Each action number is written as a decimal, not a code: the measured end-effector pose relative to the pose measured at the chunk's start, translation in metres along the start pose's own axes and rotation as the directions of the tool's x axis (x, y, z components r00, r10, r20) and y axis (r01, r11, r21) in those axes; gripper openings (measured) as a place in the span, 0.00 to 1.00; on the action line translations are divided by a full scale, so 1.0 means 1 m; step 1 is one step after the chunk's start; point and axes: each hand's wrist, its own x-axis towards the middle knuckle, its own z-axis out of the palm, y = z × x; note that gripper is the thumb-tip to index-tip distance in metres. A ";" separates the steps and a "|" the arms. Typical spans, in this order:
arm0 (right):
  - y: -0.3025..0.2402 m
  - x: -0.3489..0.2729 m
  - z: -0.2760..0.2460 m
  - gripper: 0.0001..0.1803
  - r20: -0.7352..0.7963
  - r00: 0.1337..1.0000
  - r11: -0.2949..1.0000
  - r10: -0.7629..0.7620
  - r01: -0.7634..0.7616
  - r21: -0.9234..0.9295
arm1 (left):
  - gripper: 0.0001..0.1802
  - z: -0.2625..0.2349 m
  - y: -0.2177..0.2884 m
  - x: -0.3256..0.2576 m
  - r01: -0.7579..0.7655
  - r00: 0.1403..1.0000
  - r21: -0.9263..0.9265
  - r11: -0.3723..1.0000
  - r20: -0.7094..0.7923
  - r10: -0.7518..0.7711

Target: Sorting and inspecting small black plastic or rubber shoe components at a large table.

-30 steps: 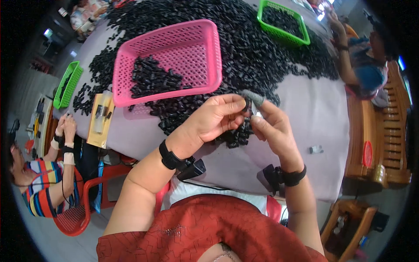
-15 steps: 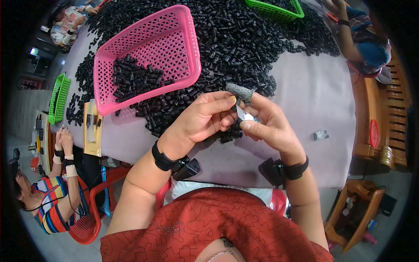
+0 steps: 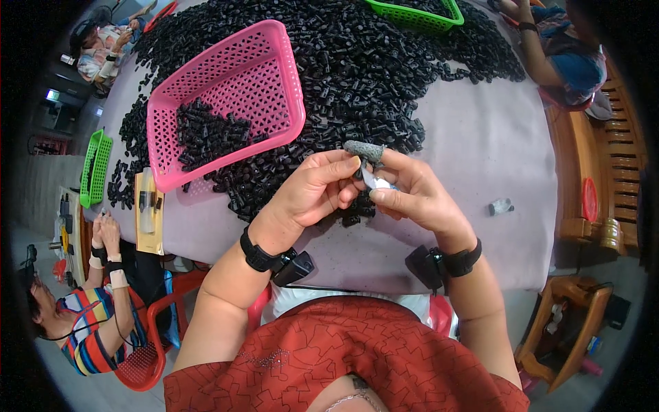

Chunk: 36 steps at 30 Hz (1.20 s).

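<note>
At the bottom of the frame sits our red patterned shirt (image 3: 343,364); above it both forearms rise, each wrist strapped with a black band. Our left hand (image 3: 312,192) and right hand (image 3: 419,196) meet at centre frame over the grey table (image 3: 480,151); the right closes narrowly on a knife with a grey wrapped handle (image 3: 364,150), its pale blade pointing down; the left pinches a small black part (image 3: 358,173) against that blade, touching the right hand's fingers. Just beyond lies a heap of black plastic parts (image 3: 371,62), filling the upper centre; on its left edge rests a pink basket (image 3: 274,103), partly filled. A small grey object (image 3: 501,206) lies alone at right; a green basket (image 3: 412,14) sits at the top edge, another green basket (image 3: 93,168) at far left; other people work at the lower left and the upper corners.
</note>
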 end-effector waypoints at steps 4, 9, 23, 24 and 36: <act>0.003 0.002 -0.003 0.29 -0.015 1.000 0.999 -0.009 0.009 -0.041 | 0.10 0.002 0.001 0.000 0.013 1.000 0.005 1.000 0.004 -0.013; 0.001 0.004 0.000 0.28 -0.032 0.999 0.999 0.002 -0.001 0.044 | 0.09 0.006 0.001 0.000 -0.019 0.999 0.043 0.999 -0.043 0.021; 0.009 0.007 -0.005 0.23 -0.178 0.982 0.988 -0.054 0.079 0.136 | 0.13 0.008 0.009 -0.001 -0.062 0.992 0.121 0.991 -0.098 0.075; 0.008 0.007 -0.004 0.23 -0.176 0.984 0.990 -0.040 0.063 0.126 | 0.13 0.005 0.009 -0.001 -0.059 0.995 0.112 0.992 -0.072 0.067; 0.008 0.006 -0.006 0.20 -0.163 0.986 0.995 -0.024 0.039 0.089 | 0.12 0.001 0.009 0.000 -0.076 0.997 -0.074 0.994 -0.006 0.076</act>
